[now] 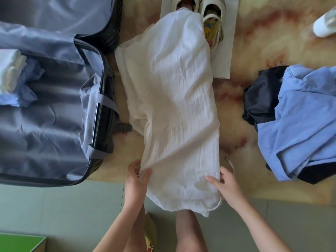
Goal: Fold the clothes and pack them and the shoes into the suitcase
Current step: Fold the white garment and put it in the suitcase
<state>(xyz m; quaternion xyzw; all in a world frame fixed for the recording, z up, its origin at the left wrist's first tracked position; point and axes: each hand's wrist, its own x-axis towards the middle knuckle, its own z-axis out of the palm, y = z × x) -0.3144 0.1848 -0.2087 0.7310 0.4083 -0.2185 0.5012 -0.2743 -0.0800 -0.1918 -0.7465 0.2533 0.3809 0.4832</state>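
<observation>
A long white crinkled garment (174,99) lies stretched along the floor in front of me, its near end over my knee. My left hand (135,180) pinches its near left edge. My right hand (225,186) grips its near right edge, thumb on top. The open suitcase (54,124) with grey lining lies on the left, holding folded white cloth (11,70) and a crumpled blue piece (30,82). A pair of cream shoes (209,17) stands at the far end, partly hidden by the white garment.
A heap of light blue clothing (301,124) and dark clothing (260,95) lies on the right. The shoes stand on a white sheet (221,60). A white bottle (323,24) lies at the top right. A green mat (63,206) runs along the near edge.
</observation>
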